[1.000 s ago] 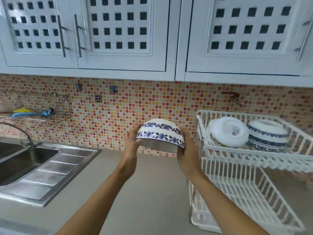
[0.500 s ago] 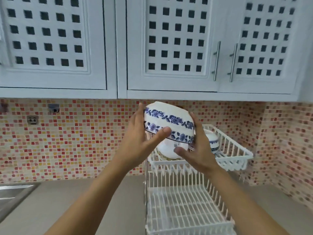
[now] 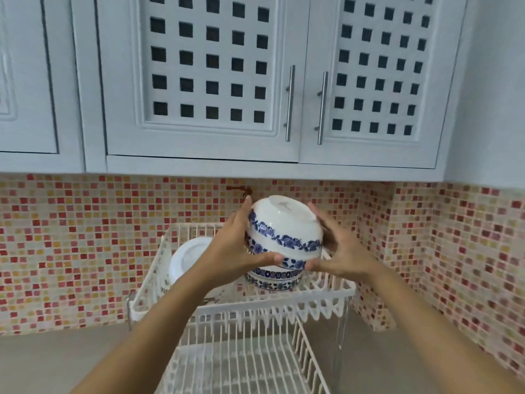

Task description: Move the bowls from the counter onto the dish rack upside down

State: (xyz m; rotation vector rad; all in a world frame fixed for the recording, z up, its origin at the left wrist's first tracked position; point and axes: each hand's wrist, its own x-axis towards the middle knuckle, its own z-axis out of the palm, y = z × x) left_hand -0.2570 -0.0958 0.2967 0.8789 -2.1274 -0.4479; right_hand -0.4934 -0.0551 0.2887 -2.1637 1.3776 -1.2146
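With our left hand (image 3: 230,251) and right hand (image 3: 342,255) pressed around the inverted blue-floral bowl (image 3: 284,231) above the dish rack (image 3: 284,302) upper tier, we judge a tilted descent could knock the bowl below (image 3: 272,277).

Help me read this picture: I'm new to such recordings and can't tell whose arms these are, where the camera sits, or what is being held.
No machine here: a person's bare arms, filmed by a wide-angle camera worn on the head, looking forward. The left hand and right hand together hold a white bowl with blue flower bands, turned upside down. It hovers over the upper tier of a white two-tier wire dish rack, directly above another blue-patterned bowl already resting there upside down. A plain white dish sits beside it. The rack stands on a grey counter.
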